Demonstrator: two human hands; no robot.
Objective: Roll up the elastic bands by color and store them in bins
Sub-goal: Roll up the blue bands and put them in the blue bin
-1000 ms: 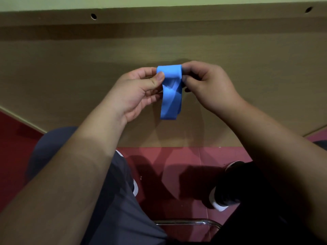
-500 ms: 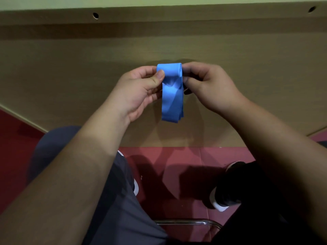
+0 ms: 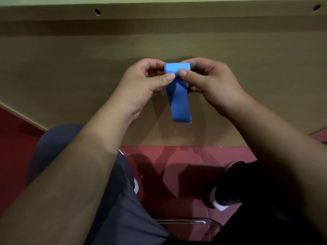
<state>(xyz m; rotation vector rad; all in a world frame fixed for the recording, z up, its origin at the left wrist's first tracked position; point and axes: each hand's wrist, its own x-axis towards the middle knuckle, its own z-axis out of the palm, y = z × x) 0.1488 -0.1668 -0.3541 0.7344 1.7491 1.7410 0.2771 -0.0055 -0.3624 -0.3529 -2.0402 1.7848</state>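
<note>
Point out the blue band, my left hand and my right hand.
blue band [image 3: 180, 103]: head view, on the flat tail hanging below the rolled top.
left hand [image 3: 139, 85]: head view, middle of the hand, by the thumb base.
right hand [image 3: 212, 82]: head view, middle of the hand, behind the thumb.

No lettering, label, brand mark or number can be read anywhere in this view, neither on the plain blue elastic band nor on the bare wood-grain tabletop.
</note>
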